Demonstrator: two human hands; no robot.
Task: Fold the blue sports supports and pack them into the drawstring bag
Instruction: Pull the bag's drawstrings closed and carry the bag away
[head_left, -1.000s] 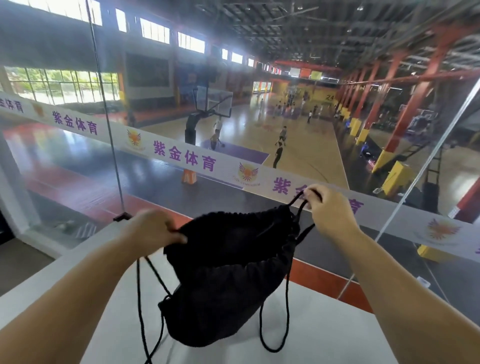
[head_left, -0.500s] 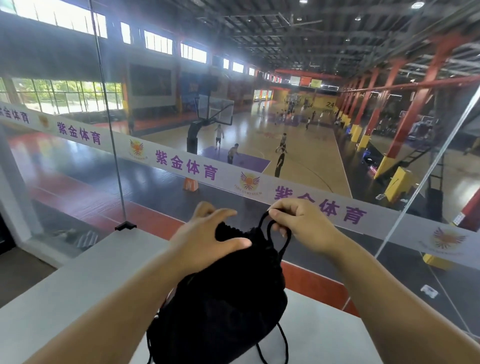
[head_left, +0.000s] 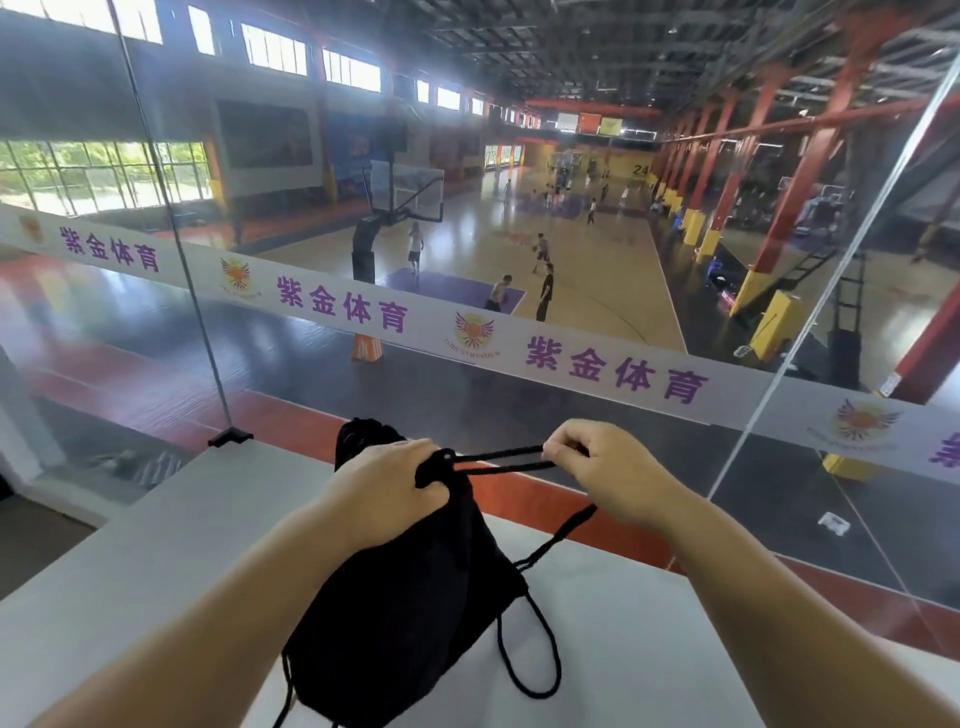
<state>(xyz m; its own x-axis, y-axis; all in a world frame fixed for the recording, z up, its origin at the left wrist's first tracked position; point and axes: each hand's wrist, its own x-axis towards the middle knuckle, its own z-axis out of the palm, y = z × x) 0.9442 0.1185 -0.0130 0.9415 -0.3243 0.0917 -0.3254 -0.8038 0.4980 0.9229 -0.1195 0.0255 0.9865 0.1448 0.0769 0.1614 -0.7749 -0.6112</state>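
Observation:
A black drawstring bag (head_left: 415, 592) stands bulging on a white ledge (head_left: 649, 649). My left hand (head_left: 387, 491) grips the gathered neck of the bag. My right hand (head_left: 605, 467) pinches the black drawstring (head_left: 498, 460), which runs taut from the bag's mouth to my fingers. More cord loops hang down the bag's right side onto the ledge. The bag's mouth is cinched. No blue sports supports are in sight; the bag hides whatever is inside.
A glass wall (head_left: 519, 312) with a white banner of purple characters stands right behind the ledge. Beyond it, far below, lies a basketball court with several players. A small black clamp (head_left: 230, 436) holds the glass at the ledge's left.
My left hand moved from the bag's left side to grip its gathered neck. My right hand pulled the drawstring out to the right, and the bag's mouth went from open to cinched.

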